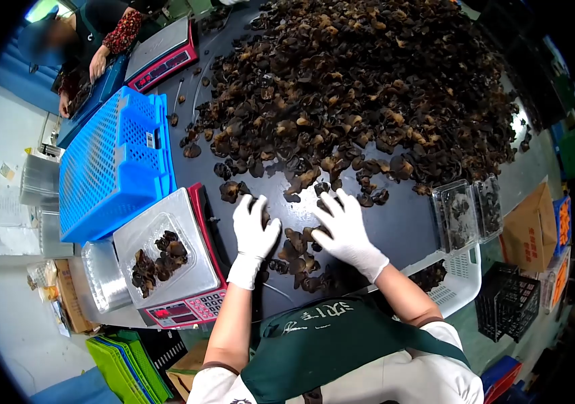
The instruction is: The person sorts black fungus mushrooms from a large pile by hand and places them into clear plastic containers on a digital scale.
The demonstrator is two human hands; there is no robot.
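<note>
My left hand [254, 234], in a white glove, reaches over the dark table with its fingers apart. Beside its thumb and fingertips lie a few wood ear mushrooms. My right hand [346, 233], also gloved in white, has its fingers spread near the table, its thumb close to a small cluster of wood ear mushrooms [294, 248] between the hands. Nothing shows gripped in either hand. A large pile of wood ear mushrooms [354, 87] covers the table's far side. To the left, a clear plastic tray [173, 225] with some mushrooms sits on a red-and-silver scale [126, 232].
Blue perforated crates [109, 161] stand behind the scale. Clear boxes [454, 215] sit at the table's right edge, above a white basket [465, 283]. Stacked clear trays [104, 276] are left of the scale. Another scale [159, 57] and a co-worker's hand [98, 64] are at upper left.
</note>
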